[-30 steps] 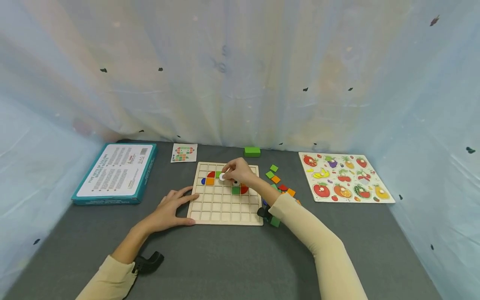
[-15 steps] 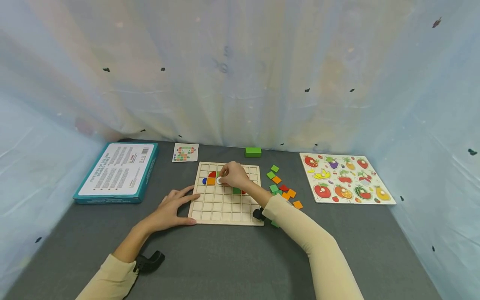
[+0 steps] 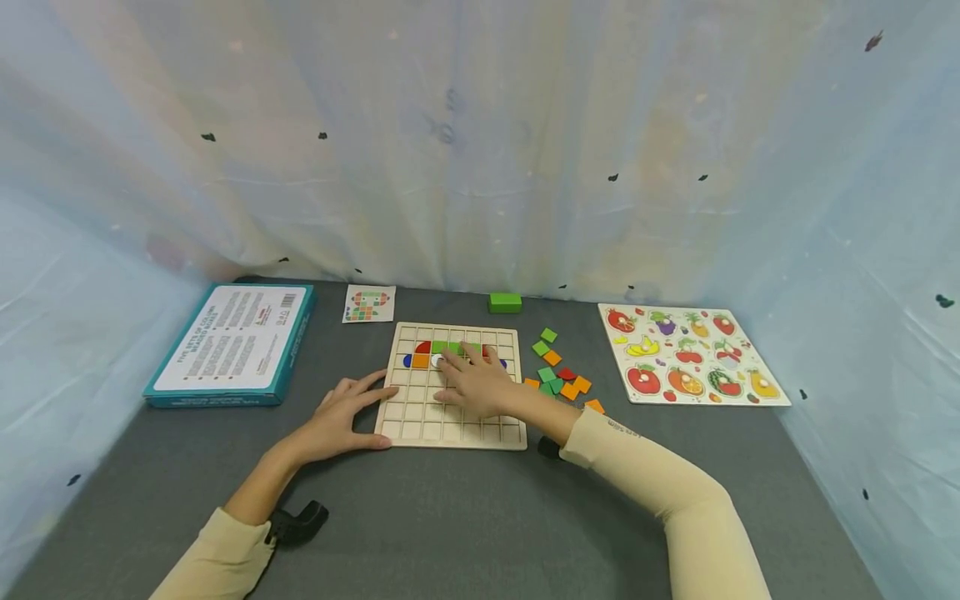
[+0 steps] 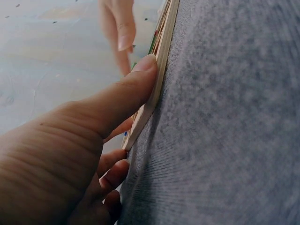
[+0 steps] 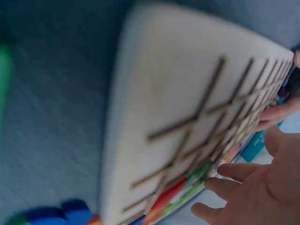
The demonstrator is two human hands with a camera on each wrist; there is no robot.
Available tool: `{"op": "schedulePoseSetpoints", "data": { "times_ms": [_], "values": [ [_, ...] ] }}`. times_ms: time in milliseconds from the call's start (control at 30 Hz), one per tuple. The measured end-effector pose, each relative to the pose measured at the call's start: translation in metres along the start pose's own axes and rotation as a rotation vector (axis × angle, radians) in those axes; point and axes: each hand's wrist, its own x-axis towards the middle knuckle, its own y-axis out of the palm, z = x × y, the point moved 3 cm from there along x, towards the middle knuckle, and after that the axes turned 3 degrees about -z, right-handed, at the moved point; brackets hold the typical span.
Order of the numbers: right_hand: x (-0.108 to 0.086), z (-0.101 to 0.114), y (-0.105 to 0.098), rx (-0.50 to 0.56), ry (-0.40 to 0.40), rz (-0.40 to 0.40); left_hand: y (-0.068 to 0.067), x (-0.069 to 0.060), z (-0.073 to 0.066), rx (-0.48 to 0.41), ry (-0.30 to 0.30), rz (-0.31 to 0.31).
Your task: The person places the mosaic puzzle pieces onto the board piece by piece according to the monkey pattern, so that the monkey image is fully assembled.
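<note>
A square wooden grid board (image 3: 420, 421) lies on the grey table, its far rows holding red, green, orange, blue and white tiles. Just right of the orange square (image 3: 421, 361) sits a white round tile (image 3: 437, 361). My right hand (image 3: 478, 387) hovers over the board with fingers spread, holding nothing and partly covering the tiles; the right wrist view shows its fingers (image 5: 234, 171) straight. Along the board's left edge rests my left hand (image 3: 337, 423), fingers spread. In the left wrist view its thumb (image 4: 136, 86) presses the board's edge.
Loose green, orange and red tiles (image 3: 570, 390) lie right of the board. Behind it are a pattern card (image 3: 368, 303) and a green block (image 3: 505, 303). A teal box (image 3: 225, 342) stands left, a fruit puzzle board (image 3: 690, 354) right.
My right hand carried the white round tile leftward to the cell beside the orange square and let go. Its fingers then spread, and it drew back right and nearer. My left hand stayed put.
</note>
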Motion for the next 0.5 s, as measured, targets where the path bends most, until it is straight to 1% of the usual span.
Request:
{"op": "schedulePoseSetpoints", "data": {
  "times_ms": [67, 167, 267, 367, 500],
  "values": [
    [-0.0037, 0.0003, 0.0050, 0.011, -0.001, 0.014, -0.0003, 0.0000, 0.0003, 0.000, -0.004, 0.001],
    [-0.0068, 0.0008, 0.0085, 0.026, -0.008, 0.001, -0.0004, -0.0004, 0.0007, 0.004, -0.001, 0.000],
    [-0.0073, 0.0019, 0.0082, 0.027, -0.014, -0.013, 0.0002, -0.0006, 0.0018, 0.008, 0.000, 0.000],
    [-0.0069, 0.0031, 0.0065, 0.028, -0.019, -0.004, 0.0009, -0.0005, 0.0028, 0.009, -0.003, 0.002],
    [-0.0098, -0.0024, 0.0045, 0.074, -0.017, -0.020, 0.0009, 0.0000, 0.0019, 0.008, 0.006, -0.002]
  ]
}}
